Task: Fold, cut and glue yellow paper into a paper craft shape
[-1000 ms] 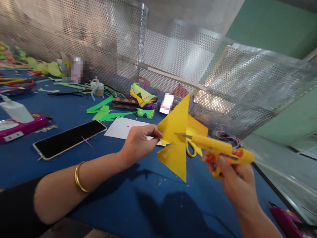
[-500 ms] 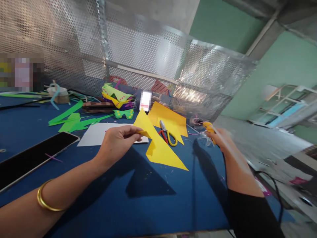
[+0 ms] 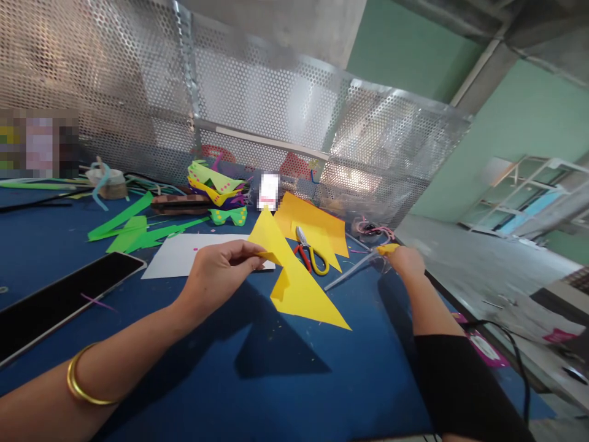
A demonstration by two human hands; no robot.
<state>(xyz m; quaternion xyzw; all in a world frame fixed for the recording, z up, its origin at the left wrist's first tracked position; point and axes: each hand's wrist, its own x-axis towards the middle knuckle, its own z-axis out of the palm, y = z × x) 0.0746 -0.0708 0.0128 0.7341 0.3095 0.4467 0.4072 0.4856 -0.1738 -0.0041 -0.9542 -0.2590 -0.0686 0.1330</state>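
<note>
My left hand pinches a folded yellow paper by its left corner and holds it just above the blue table. My right hand is far out at the table's right edge, closed around a yellow glue gun of which only a small part shows. A thin translucent strip lies slanted between that hand and the paper. Yellow-and-red scissors rest on a second yellow sheet behind the folded paper.
A white sheet, green paper cut-outs, a stack of coloured paper masks and a dark phone lie to the left. A perforated metal screen walls the back. A black cable hangs off the right edge.
My right hand has carried the glue gun away from the paper to the table's right edge. My left hand has lowered the folded paper. The view has swung right.
</note>
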